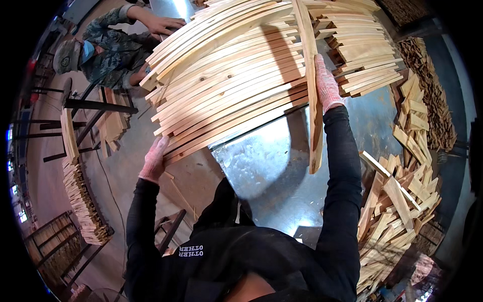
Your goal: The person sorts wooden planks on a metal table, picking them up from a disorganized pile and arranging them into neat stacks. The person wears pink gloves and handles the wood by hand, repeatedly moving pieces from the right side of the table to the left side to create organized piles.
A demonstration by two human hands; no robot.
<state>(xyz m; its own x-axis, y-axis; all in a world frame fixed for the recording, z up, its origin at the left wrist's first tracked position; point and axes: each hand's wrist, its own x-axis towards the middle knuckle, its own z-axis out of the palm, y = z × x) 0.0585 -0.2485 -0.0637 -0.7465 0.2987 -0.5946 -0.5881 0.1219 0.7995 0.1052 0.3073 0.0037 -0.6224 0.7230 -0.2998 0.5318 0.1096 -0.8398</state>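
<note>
A wide layer of pale wooden strips [226, 85] lies side by side over a shiny metal table [271, 166]. My left hand [155, 158], in a pinkish knit glove, is closed around the left ends of the nearest strips; some fingertips are hidden. A longer wooden board [309, 75] stands across the strips' right ends. Its right side is gripped by my right hand [327, 84], gloved the same way, with the fingers partly out of sight. Beyond the board is a second group of strips [367, 55].
A co-worker [108, 50] in camouflage clothing stands at the far left, one hand near the strips' far ends. Loose wood offcuts [397, 201] are heaped on the right. Stacked wood pieces [83, 201] and a dark metal frame [100, 105] stand to the left.
</note>
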